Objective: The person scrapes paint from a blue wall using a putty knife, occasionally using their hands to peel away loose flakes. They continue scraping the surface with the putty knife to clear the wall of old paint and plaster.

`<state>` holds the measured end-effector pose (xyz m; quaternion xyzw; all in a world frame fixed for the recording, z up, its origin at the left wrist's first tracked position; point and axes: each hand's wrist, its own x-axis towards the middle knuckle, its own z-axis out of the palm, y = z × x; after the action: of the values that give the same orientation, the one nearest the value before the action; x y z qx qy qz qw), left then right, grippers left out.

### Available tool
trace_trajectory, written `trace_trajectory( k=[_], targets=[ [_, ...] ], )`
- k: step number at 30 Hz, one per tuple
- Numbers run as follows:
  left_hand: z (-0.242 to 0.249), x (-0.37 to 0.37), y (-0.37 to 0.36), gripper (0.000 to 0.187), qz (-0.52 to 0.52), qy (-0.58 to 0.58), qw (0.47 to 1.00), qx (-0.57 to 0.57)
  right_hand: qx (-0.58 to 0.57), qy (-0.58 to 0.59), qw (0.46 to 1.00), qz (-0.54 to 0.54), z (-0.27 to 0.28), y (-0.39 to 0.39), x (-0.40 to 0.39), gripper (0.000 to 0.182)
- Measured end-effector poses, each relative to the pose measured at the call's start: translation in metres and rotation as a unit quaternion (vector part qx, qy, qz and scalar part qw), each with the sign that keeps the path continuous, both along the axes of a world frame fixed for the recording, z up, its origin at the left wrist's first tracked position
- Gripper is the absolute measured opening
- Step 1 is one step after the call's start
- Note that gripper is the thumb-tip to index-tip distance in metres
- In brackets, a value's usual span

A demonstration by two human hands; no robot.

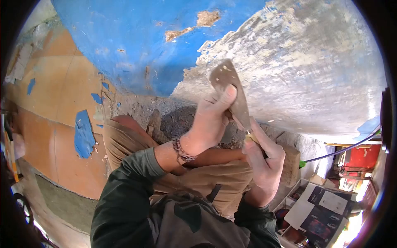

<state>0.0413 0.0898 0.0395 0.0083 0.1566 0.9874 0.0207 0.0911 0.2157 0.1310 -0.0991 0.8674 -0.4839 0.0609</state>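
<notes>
My two hands hold a scraper (226,74) with a flat, dusty metal blade in front of the wall. My left hand (210,120), a beaded bracelet at its wrist, is closed on the blade, thumb lying over its face. Lower right, my right hand (264,161) grips the short yellowish handle, fingers stretched along the narrow end of the blade. Behind the tool stands the wall, with blue paint (136,37) on its left part and a bare, scraped whitish surface (306,70) on its right. Small pale flecks stick to the blade.
Orange tiles (37,124) at left carry a large blue paint flake (84,134) and smaller ones. Rubble (178,122) lies along the wall's foot. At right are a purple cable (339,155), a block (290,165) and a box with printed cartons (322,211).
</notes>
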Motion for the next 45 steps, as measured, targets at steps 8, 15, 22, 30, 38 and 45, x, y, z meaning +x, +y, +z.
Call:
trace_trajectory(
  k=[8,15,22,30,38,45],
  targets=[
    [-0.017,-0.002,-0.001,0.034,0.077,-0.075,0.993,-0.049,0.029,0.077,0.996,0.038,-0.03,0.004,-0.003,0.041],
    [-0.028,-0.005,-0.014,0.035,0.07,0.01,0.997,-0.039,0.066,0.131,0.986,0.078,-0.029,-0.011,-0.011,0.04],
    [-0.012,-0.003,-0.022,0.033,0.068,-0.04,0.996,-0.031,0.074,0.116,0.987,0.082,-0.021,-0.023,-0.006,0.042],
    [-0.006,-0.001,-0.018,0.032,0.04,-0.06,0.997,-0.039,0.053,0.094,0.993,0.052,-0.021,-0.018,0.004,0.042],
    [-0.021,0.0,-0.015,0.039,0.025,-0.075,0.996,-0.039,0.044,0.099,0.993,0.048,-0.028,-0.014,0.004,0.042],
    [-0.027,0.002,-0.02,0.037,0.014,-0.052,0.999,0.0,0.067,0.113,0.989,0.07,-0.026,-0.022,0.001,0.042]
  ],
)
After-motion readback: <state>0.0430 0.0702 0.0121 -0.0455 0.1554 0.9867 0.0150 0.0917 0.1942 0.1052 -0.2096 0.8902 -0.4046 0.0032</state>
